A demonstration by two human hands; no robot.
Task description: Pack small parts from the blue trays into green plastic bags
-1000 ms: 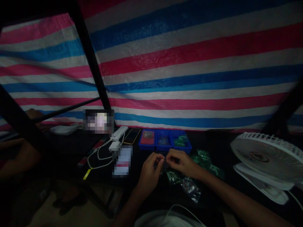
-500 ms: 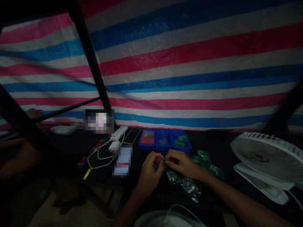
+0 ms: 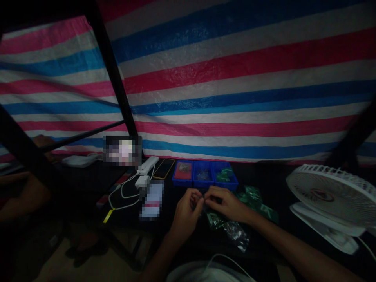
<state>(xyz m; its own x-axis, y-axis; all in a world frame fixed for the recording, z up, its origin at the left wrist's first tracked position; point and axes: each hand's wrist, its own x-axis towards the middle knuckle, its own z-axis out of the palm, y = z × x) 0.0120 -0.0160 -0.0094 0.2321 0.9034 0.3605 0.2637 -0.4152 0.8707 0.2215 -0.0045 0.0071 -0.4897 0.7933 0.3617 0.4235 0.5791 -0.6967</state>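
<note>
My left hand and my right hand meet fingertip to fingertip over the dark table. Both pinch at something small between them, too dim to name. Just below the fingers lies a green-printed plastic packet, and nearer to me a clear plastic bag with a shine on it. More green packets lie beyond my right wrist. Behind the hands, three blue bins stand side by side: a left bin with red lining and small pieces, a middle bin with small clear items, a right bin with green packets.
A white clip fan stands at the right. On the left are a phone, a white power strip with cables, and a blurred-out sheet or screen. Another person's arm shows at the far left, past a black frame post.
My left fingers have shifted slightly, and the dark gap within their curl looks different. My right hand stays almost in place. Nothing on the table has visibly moved.
</note>
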